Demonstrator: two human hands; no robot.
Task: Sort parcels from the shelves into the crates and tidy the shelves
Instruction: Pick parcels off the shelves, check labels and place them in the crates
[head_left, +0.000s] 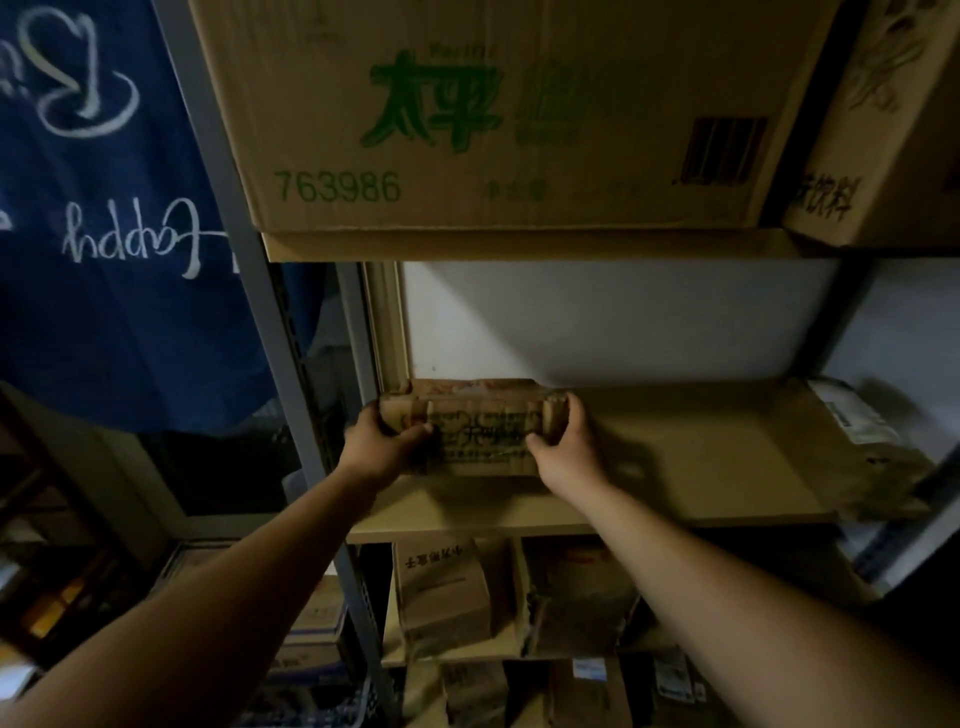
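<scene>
my left hand grips the left end of a flattened cardboard box, thumb across its printed front and fingers wrapped behind. my right hand clamps the right end the same way, thumb on the front, fingers curled over the torn edge. the box stands on its long edge at the back left of the middle shelf, close against the white wall, with green print on the face turned toward me. the rest of that shelf board is bare cardboard lining, except for a crumpled parcel with a white label at the far right end. on the shelf above sits a large carton with green characters and the number 763986, and beside it, to the right, another carton. below my arms, the lower shelf holds several small brown boxes packed close together. a blue cloth with white lettering hangs left of the grey shelf post.
</scene>
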